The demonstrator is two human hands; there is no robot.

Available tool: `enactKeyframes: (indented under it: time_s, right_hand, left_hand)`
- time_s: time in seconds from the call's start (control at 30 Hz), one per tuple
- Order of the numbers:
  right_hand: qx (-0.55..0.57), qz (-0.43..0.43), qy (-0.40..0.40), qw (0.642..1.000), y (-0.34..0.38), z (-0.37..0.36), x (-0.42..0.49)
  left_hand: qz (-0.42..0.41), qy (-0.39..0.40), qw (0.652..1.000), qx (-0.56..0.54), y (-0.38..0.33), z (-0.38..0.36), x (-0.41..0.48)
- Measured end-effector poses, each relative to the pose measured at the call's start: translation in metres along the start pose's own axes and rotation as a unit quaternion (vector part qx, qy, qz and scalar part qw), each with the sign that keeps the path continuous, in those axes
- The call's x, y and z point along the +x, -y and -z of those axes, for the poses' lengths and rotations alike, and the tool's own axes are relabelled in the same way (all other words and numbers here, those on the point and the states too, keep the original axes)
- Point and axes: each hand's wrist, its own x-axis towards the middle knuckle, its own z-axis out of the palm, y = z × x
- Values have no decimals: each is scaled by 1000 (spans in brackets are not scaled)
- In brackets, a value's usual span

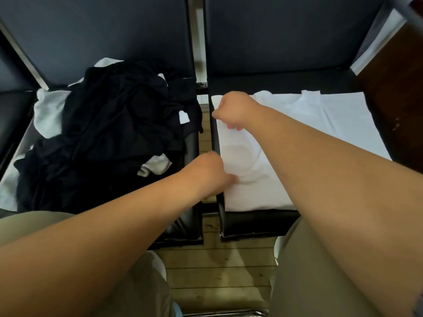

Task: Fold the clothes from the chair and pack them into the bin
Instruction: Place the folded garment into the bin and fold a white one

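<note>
My left hand (209,173) and right hand (235,110) each pinch the left edge of the white shirt (297,143) — spread flat on the right black chair seat (256,221). Unfolded dark clothes (107,133) heap on the left seat (191,227). Wooden plank floor (219,266) below.

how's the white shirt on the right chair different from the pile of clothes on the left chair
The white shirt is one garment spread flat; the pile is many pieces heaped and crumpled. The shirt is all white, the pile mostly black with white bits showing. The left hand and right hand both grip the shirt's left edge; neither touches the pile. Both lie on black chair seats.
</note>
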Motion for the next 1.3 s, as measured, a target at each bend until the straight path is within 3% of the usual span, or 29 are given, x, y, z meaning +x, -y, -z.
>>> enactKeyframes:
  time_s: [0.27, 0.47, 0.7, 0.8, 0.97, 1.13, 1.3]
  right_hand:
    - [-142, 18, -67, 987, 3, -26, 7]
    - [-178, 38, -115, 977, 5, -28, 7]
    - [-10, 86, -173, 981, 5, -2, 1]
    - [13, 118, -176, 977, 4, 9, -2]
    - [19, 96, -186, 978, 1, 32, -9]
    - [76, 70, -198, 975, -20, 59, -18]
    - [109, 27, -200, 973, -55, 76, -29]
  left_hand:
    - [28, 1, 1000, -12, 6, -5, 9]
    - [28, 27, 999, -27, 5, 1, 3]
    - [58, 48, 994, -78, -1, 17, -9]
    - [65, 57, 992, -97, -2, 28, -11]
    - [73, 93, 985, -124, -14, 42, -17]
    - [4, 85, 993, -82, -40, 44, -30]
    - [-56, 110, 980, -153, -72, 28, -32]
